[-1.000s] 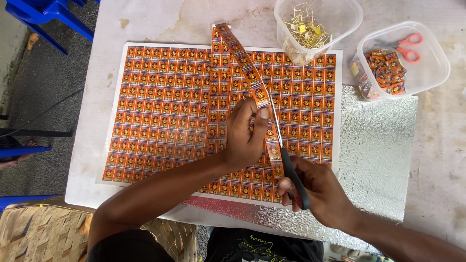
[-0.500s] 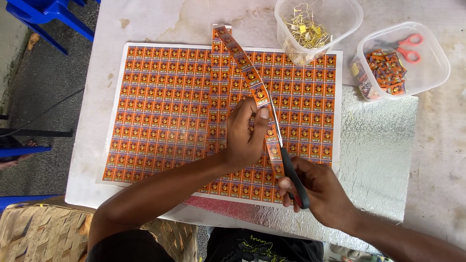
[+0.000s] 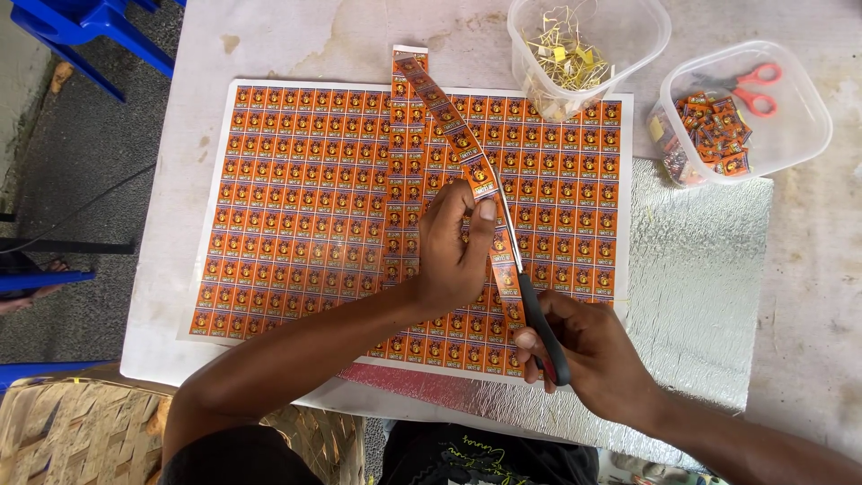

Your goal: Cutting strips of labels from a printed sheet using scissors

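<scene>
While cutting, scissors' [image 3: 525,296] handles hidden.

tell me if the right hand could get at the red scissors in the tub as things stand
Probably not straight away: the right hand is shut on black-handled scissors. The red scissors lie uncovered in the open tub, nothing between.

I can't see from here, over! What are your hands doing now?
Left hand pinching orange label strip. Right hand working black-handled scissors along strip over printed sheet. Two plastic tubs off to the side, nothing blocking.
</scene>
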